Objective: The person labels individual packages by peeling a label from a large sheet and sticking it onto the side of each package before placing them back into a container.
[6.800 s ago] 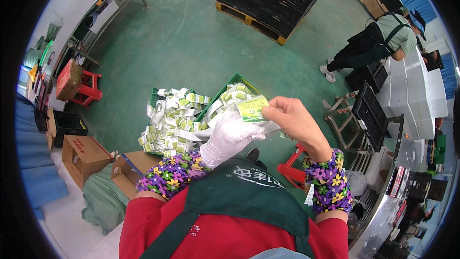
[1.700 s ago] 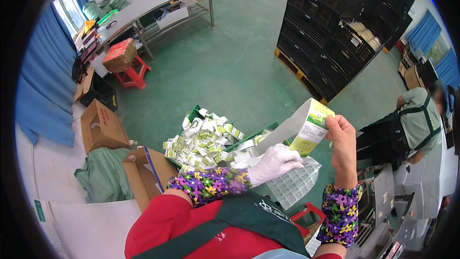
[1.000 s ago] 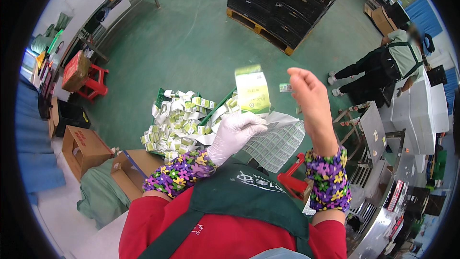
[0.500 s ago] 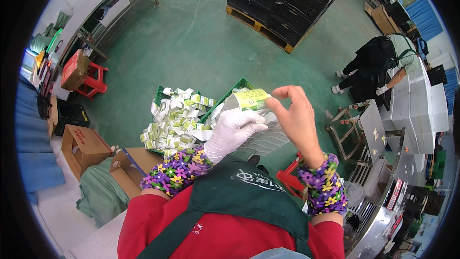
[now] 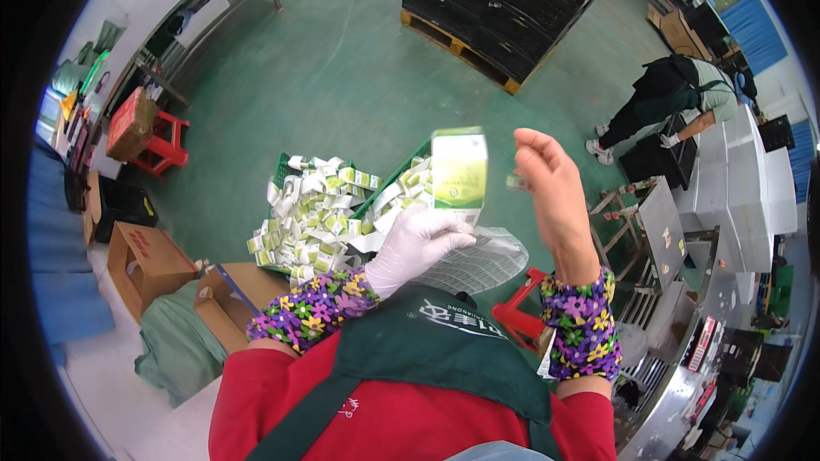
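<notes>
My left hand (image 5: 414,248), in a white glove, is closed on the lower edge of a green-and-white printed label (image 5: 459,172), which stands upright and is slightly blurred. To the right, my bare right hand (image 5: 551,192) is apart from the label, its fingers bent together. A small blurred piece (image 5: 516,181) shows at its fingertips; I cannot make out what it is. Beyond my left hand, a heap of green-and-white labels in folded strips (image 5: 316,213) fills a green crate (image 5: 284,169). More labels (image 5: 412,188) lie in a second green crate beside it.
A clear ribbed plastic piece (image 5: 478,265) and a red stool (image 5: 517,312) are close to my body. Cardboard boxes (image 5: 141,265) stand at left. Black crates (image 5: 487,8) are stacked on a pallet ahead. A co-worker (image 5: 675,102) bends over at right, near a metal-framed cart (image 5: 653,222).
The label has turned from a curved, tilted position to upright in my left hand. My right hand has let go of it and moved right. The co-worker has shifted slightly.
</notes>
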`<state>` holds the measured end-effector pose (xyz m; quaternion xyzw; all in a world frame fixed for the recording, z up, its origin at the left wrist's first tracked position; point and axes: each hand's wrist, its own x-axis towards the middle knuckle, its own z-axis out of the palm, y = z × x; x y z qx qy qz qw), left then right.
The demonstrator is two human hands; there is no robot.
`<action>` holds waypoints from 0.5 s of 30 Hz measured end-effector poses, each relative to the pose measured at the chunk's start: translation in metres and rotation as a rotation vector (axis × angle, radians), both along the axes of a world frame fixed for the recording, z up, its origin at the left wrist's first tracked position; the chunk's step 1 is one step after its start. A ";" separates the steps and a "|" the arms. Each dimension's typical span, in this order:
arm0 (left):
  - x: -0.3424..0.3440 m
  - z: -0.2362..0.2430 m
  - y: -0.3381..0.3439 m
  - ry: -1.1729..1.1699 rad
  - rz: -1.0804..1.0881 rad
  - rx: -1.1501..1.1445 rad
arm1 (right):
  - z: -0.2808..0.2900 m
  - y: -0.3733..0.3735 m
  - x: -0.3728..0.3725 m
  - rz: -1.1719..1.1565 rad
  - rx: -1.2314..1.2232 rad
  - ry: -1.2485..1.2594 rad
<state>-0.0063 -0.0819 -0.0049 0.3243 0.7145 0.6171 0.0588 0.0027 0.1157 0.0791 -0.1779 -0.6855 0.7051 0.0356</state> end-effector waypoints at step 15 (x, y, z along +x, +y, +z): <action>-0.004 0.008 0.000 0.236 -0.023 0.006 | -0.026 -0.015 0.013 0.293 0.444 0.120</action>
